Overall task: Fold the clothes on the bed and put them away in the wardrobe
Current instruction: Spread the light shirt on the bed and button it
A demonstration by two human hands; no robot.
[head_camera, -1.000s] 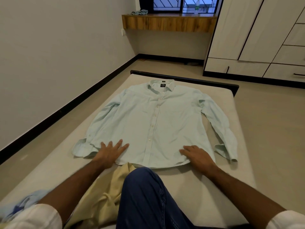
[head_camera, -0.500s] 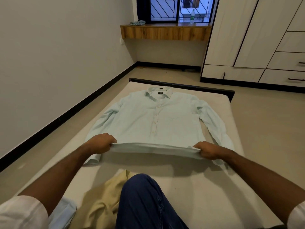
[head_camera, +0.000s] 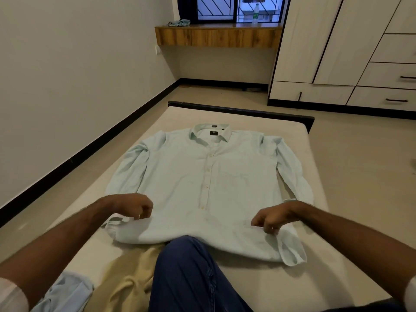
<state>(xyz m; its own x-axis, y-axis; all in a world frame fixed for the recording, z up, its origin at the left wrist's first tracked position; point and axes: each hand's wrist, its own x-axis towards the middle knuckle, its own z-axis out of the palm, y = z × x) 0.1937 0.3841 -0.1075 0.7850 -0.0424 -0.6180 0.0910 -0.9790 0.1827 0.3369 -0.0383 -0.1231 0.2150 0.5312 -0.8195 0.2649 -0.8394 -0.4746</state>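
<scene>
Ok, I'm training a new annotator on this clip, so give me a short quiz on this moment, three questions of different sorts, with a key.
1. True or false: the pale green shirt lies on the bed with its buttoned front facing up.
2. Multiple choice: what is the left hand doing? A) resting flat on the mattress B) pinching the shirt's hem C) holding the plastic bottle
3. Fill in: the right hand grips the shirt's ____ edge, the one nearest the person.

Key: 1 true; 2 B; 3 bottom (hem).
</scene>
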